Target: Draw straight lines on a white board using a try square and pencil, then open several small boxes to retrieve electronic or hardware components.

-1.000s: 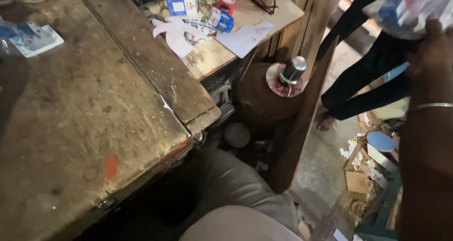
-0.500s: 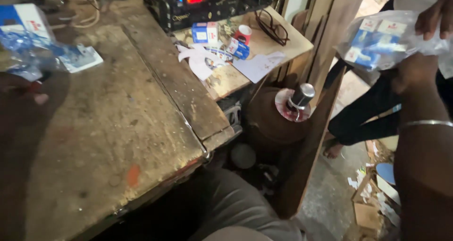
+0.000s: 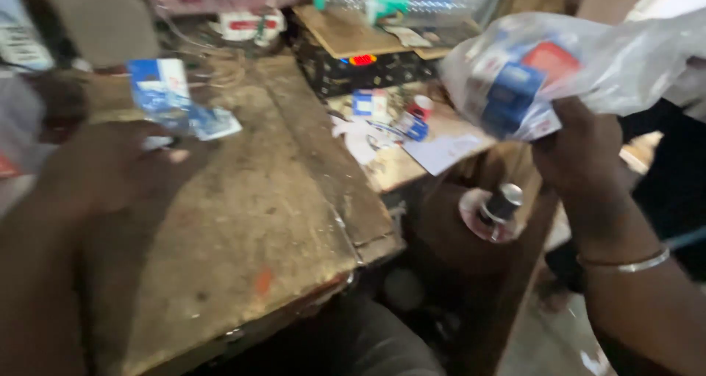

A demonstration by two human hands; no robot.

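My right hand (image 3: 581, 155), with a thin metal bangle (image 3: 625, 262) on the wrist, is raised at the right. It grips a clear plastic bag (image 3: 588, 67) that holds small blue, red and white boxes. My left hand (image 3: 110, 155) is a dark blur over the worn wooden table (image 3: 243, 221) at the left. Its fingers point toward a blue and white box (image 3: 158, 85) and a flat blue and white packet (image 3: 213, 122) just beyond them. Blur hides whether that hand holds anything.
A lower side table (image 3: 441, 155) carries small boxes, papers and a red-capped item (image 3: 421, 105). Behind it sits a dark patterned box (image 3: 368, 71) under a board. A round stand with a metal knob (image 3: 500, 203) is below. Another person's dark clothing (image 3: 673, 192) is at the right.
The view has tilted up and swung left. My right hand has lifted the plastic bag higher and nearer the camera. My left arm has come further into view over the table.
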